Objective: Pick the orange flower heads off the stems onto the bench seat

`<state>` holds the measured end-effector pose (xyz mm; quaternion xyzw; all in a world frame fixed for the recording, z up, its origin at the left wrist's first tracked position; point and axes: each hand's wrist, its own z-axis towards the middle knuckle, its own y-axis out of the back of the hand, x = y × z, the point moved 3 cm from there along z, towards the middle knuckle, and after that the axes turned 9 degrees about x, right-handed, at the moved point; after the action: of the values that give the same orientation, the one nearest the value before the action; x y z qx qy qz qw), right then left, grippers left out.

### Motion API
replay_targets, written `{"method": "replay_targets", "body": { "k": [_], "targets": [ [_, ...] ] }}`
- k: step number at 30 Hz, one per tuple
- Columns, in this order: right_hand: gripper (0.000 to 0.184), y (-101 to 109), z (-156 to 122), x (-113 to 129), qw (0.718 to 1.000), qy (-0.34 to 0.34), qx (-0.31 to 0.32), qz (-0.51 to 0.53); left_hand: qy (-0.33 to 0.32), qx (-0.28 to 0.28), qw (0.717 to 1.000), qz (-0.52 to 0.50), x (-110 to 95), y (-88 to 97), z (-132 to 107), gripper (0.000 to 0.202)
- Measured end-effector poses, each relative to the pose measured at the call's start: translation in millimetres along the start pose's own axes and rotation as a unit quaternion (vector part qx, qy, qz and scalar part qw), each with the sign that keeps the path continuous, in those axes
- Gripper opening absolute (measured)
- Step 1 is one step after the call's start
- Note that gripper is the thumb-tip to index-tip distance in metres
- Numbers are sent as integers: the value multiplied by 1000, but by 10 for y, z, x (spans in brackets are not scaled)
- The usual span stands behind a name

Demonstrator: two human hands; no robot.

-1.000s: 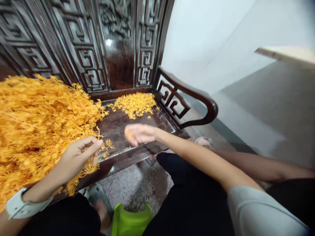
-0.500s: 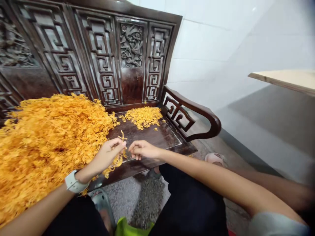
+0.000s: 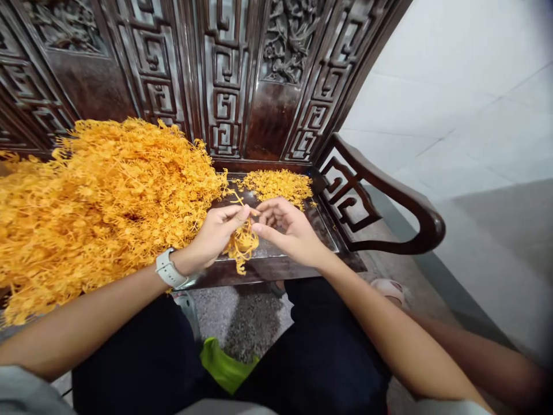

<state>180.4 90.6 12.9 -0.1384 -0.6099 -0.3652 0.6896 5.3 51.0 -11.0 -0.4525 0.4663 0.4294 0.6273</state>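
My left hand [image 3: 222, 233], with a pale watch on its wrist, is closed, thumb against finger, on a branched yellow-orange plastic-looking strand [image 3: 239, 199]. A curly cluster [image 3: 242, 245] of the same material hangs below those fingers. My right hand [image 3: 294, 230] is close beside it, fingers curled in near the strand; anything small between its fingertips is hidden. To the left rises a big heap of tangled orange strands [image 3: 129, 190]. Behind my right hand lies a smaller pile of short orange pieces [image 3: 279, 185] on the bench seat [image 3: 276, 266].
The dark carved wooden bench has a fretwork backrest [image 3: 272, 121] and a curved armrest [image 3: 425, 225] on the right. A bright green object [image 3: 227, 366] shows between my knees. Another person's arm [image 3: 475, 357] and a pink shoe [image 3: 389, 290] are at the right.
The view has turned and shifted, so the bench sits further right and higher. My right hand has turned, and its fingers have come closer to the strand in my left hand.
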Motion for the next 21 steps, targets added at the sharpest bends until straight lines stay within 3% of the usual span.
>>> {"method": "replay_targets", "body": {
  "k": [2,6,13,17,21],
  "targets": [
    [40,-5,-2,-67,1000,-6,-20,2,20,-2,998,-57,-8,-16,1,29],
    [31,-38,8,-260,999,-32,-13,21,59,-4,991,-117,-36,-49,9,25],
    [22,-61,64,-279,999,12,-38,-36,63,-28,996,-53,38,3,44,27],
    [19,-46,114,-336,995,-21,-50,80,68,-23,996,-53,119,57,58,30],
    [22,40,116,-414,964,-82,-116,224,77,18,997,10,110,79,76,37]
  ]
}}
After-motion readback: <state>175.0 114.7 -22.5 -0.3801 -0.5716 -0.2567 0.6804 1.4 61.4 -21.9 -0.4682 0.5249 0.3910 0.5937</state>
